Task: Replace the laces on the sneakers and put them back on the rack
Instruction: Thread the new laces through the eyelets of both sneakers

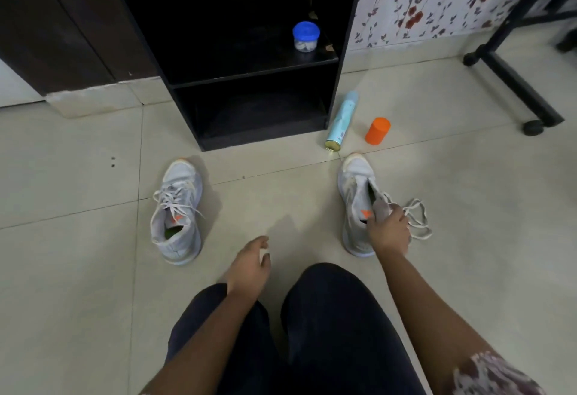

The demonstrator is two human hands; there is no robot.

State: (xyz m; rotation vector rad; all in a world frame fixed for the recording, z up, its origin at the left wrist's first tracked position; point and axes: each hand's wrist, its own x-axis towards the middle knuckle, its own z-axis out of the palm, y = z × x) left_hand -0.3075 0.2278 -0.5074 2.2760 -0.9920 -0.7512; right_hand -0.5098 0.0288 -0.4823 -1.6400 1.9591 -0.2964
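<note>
The right hand [388, 232] curls its fingers round the tongue of a pale grey fabric sneaker with an orange mark [354, 194], which stands on the beige tiled floor [78, 238]. A loose white lace [418, 219] lies in loops just to the right of that hand. The left hand [249, 265] hovers with fingers relaxed, holding nothing. Ahead and to its left stands the matching laced grey sneaker [178, 207]. Beyond both hands is the black wooden shoe rack [249, 77], a clear jar with a blue lid [306, 37] on its shelf. Ahead of the right hand lie a pale blue spray can [341, 121] and an orange plastic cylinder [377, 131].
</note>
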